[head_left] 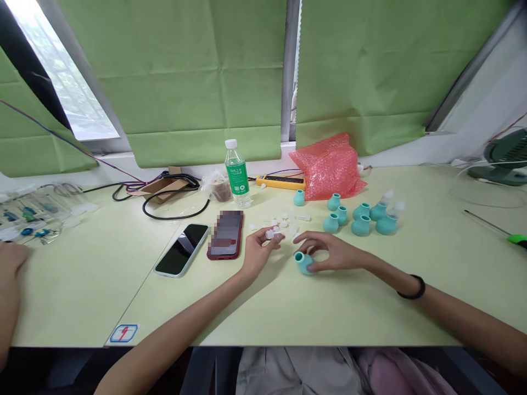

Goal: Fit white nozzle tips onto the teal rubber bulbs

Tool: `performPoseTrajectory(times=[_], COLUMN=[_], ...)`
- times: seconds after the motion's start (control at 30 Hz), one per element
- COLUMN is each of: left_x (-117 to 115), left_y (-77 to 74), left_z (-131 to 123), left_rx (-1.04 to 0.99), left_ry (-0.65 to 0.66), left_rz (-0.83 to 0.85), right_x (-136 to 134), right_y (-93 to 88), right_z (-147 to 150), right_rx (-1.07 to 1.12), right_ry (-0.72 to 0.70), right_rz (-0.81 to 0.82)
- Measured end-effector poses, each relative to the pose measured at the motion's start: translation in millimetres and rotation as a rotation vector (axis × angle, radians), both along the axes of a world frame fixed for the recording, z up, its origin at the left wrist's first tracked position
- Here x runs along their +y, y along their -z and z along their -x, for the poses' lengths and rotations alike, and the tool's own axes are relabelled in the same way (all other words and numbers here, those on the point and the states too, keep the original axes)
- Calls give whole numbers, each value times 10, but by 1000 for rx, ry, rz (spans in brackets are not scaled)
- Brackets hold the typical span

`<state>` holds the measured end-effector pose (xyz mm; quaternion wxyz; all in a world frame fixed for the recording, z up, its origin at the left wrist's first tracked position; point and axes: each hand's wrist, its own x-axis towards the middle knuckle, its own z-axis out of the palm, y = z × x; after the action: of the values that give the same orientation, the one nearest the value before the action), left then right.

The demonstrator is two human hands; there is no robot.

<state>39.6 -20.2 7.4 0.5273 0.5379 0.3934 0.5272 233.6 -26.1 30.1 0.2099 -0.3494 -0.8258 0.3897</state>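
Note:
My left hand (258, 253) pinches a small clear plastic nozzle-like piece (272, 234) between thumb and fingers. To its right, my right hand (338, 252) has its thumb and fingers around a teal rubber bulb (303, 264), low over the table or resting on it. The bulb's open neck tilts up and to the left. Small white and clear plastic pieces (284, 221) lie loose just beyond my hands. Several more teal bulbs (361, 225) stand beyond my right hand. Two of those at the right have clear tips (387, 197) in their necks.
Two phones (182, 250) lie left of my left hand. At the back are a water bottle (237, 178), a yellow tool (280, 182), a pink bubble-wrap bag (331, 170) and black cable (177, 217). A screwdriver (489, 222) lies right. Another person's hand (12, 257) rests far left.

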Motion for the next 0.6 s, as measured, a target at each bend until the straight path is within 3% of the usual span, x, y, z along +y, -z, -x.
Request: performPoseTrajectory(times=[0.1,0.27,0.6], left_x=[9,-5,-74], left_y=[16,76,-19], left_z=[-4,-1,-6], left_rx=[61,250,852], left_ry=[-11,14,32], left_rz=[-73,-172,-435], right_x=[-63,-114,-16], right_y=[184,254,292], right_z=[26,113,168], right_rx=[1,191,218], right_ry=[61,162,271], right_rz=[-144,-307,-371])
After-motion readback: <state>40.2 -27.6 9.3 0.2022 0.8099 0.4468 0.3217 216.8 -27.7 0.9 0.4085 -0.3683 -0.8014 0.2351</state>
